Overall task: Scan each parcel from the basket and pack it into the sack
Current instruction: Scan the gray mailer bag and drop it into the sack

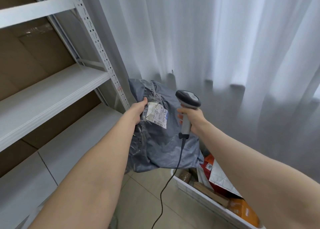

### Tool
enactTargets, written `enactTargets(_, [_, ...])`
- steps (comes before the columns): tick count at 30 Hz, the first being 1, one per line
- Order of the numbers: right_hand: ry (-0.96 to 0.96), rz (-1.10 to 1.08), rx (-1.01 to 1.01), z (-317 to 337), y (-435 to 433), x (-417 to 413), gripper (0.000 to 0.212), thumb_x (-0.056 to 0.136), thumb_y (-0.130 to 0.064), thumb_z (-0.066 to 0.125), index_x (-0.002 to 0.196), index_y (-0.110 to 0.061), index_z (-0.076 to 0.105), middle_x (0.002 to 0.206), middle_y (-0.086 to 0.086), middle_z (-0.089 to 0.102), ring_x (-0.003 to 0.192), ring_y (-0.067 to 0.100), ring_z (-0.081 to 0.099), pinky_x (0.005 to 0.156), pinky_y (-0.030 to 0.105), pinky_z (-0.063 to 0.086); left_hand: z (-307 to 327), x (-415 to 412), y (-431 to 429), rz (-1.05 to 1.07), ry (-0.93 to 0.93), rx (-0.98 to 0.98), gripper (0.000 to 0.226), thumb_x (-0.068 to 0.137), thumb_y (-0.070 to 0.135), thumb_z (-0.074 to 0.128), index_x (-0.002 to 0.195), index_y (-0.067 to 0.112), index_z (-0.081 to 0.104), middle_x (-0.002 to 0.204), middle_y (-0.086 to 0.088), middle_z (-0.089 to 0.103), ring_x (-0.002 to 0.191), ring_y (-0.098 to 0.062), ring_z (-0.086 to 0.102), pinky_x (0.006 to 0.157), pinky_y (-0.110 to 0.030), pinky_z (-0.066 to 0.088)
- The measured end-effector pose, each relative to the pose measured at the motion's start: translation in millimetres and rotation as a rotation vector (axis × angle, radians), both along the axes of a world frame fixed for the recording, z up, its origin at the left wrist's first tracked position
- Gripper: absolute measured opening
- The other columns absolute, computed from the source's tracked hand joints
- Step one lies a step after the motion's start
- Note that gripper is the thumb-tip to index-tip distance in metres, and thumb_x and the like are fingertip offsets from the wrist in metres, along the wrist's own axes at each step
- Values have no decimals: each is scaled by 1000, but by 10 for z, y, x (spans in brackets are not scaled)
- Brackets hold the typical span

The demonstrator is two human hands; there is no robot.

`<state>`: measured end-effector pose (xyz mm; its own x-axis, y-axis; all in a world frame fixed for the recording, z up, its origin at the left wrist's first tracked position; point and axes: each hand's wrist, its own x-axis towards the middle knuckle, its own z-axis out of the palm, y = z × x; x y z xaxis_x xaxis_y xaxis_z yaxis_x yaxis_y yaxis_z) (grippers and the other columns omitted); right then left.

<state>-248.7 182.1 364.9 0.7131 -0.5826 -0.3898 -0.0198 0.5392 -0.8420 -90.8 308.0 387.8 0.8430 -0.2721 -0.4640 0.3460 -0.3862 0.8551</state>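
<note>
Two bare forearms reach forward from the bottom edge. Below and to the right of the grey plastic parcel [159, 142], a white basket [188, 188] sits on the tiled floor [147, 194]. It holds more parcels: an orange packet [242, 209], a white quilted mailer [221, 178] and a brown cardboard box [207, 190]. A dark cable [161, 199] trails from in front of the parcel down toward the floor.

The grey parcel is held up in the air, its lower edge just over the basket's far corner. The left hand [138, 112] grips the parcel's left edge, thumb on the front face and fingers hidden behind. A white shipping label [157, 116] with a barcode lies on the parcel's front, just beside that thumb.

At the parcel's right side, the right hand [192, 119] is curled round the grey handle of a barcode scanner [188, 99]. The scanner's dark head rises above the hand, near the parcel's upper right.

Left of the parcel stands a white metal shelving rack [52, 93] backed with brown cardboard. Behind the parcel, a white curtain [225, 47] hangs in folds.
</note>
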Motion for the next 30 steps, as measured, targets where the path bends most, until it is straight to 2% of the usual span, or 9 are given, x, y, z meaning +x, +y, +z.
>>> enactTargets(2, [-3, 10, 3, 21, 16, 14, 21, 83, 5, 66, 101, -4, 60, 80, 10, 59, 67, 19, 55, 62, 34, 46, -23, -5, 5, -17, -12, 10, 65, 92, 50, 54, 136, 3, 47, 132, -15, 56, 116, -32, 57, 94, -39, 49])
enactTargets(5, [15, 1, 2, 12, 15, 13, 18, 83, 3, 68, 97, -6, 62, 78, 9, 60, 65, 18, 55, 61, 33, 46, -48, 7, 28, -40, -6, -17, 63, 93, 49, 53, 134, 1, 50, 128, -16, 59, 114, -33, 58, 98, -43, 48])
enactTargets(10, [27, -22, 14, -12, -4, -17, 16, 82, 1, 70, 84, -12, 61, 76, 6, 60, 67, 16, 56, 60, 32, 46, -9, -24, 78, -46, 50, -155, 47, 92, 43, 57, 114, 2, 60, 87, -11, 67, 77, -26, 64, 82, -41, 52])
enactTargets(13, [21, -27, 12, 3, 3, -24, 17, 81, 1, 72, 83, -11, 61, 74, 6, 60, 66, 16, 56, 59, 31, 46, 15, -70, 86, -78, 34, -184, 40, 89, 35, 64, 111, 1, 61, 86, -10, 67, 76, -25, 64, 83, -42, 53])
enactTargets(17, [-43, -60, -36, 54, 11, -8, 19, 79, 3, 74, 77, -12, 61, 70, 4, 60, 58, 12, 56, 54, 27, 48, 32, -122, 70, -282, -152, -25, 34, 88, 15, 67, 117, -2, 60, 81, -6, 67, 73, -20, 64, 70, -31, 53])
enactTargets(20, [-111, -74, -116, 87, 3, 8, 23, 78, 3, 76, 84, -13, 61, 71, 1, 65, 56, 8, 60, 53, 23, 49, 105, -179, 42, -510, -253, 138, 19, 91, 16, 64, 107, 7, 63, 87, -4, 66, 82, -22, 62, 81, -32, 50])
enactTargets(24, [-157, -7, -86, 100, -59, 1, 26, 76, -3, 80, 87, -13, 58, 61, -2, 63, 46, 6, 54, 47, 19, 47, 219, -235, 7, -817, -440, 369, 2, 94, 16, 58, 94, 16, 60, 91, 0, 62, 88, -18, 55, 83, -29, 40])
enactTargets(27, [-111, 111, -102, 71, -55, 8, 25, 76, -9, 81, 90, -13, 61, 64, -3, 66, 54, 9, 58, 51, 22, 49, 299, -263, -40, -864, -467, 386, 6, 95, 18, 57, 98, 15, 61, 98, -5, 64, 92, -20, 56, 90, -33, 41])
enactTargets(30, [-64, 172, -151, 26, 12, 60, 25, 74, -3, 80, 93, -8, 64, 71, 3, 70, 61, 15, 65, 58, 27, 54, 368, -267, -83, -860, -508, 369, 17, 95, 16, 56, 108, 8, 62, 112, -12, 66, 99, -22, 58, 94, -33, 43])
